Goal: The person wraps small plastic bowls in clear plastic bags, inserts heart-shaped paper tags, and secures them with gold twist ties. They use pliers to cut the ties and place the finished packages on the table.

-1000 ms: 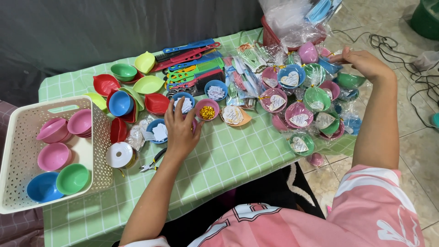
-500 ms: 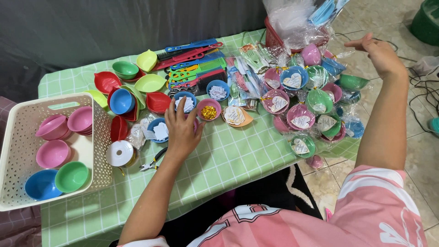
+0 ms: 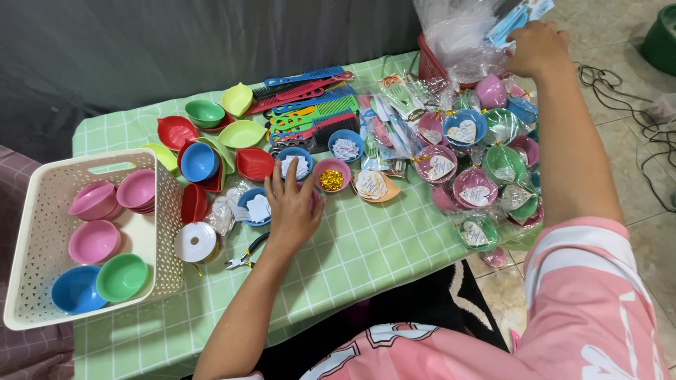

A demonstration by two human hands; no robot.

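A white basket (image 3: 42, 232) holds pink, blue and green bowls; left hand (image 3: 292, 207), fingers spread, rests by a pink bowl of gold glitter (image 3: 332, 176); right hand (image 3: 536, 48) grips a clear plastic bag (image 3: 458, 35).

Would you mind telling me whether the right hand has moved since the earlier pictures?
Yes: the right hand has moved away from the wrapped bowls, up to the clear plastic bags.

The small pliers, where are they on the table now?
In the head view the small pliers lie on the green checked tablecloth, just below the left hand and right of the white ribbon roll.
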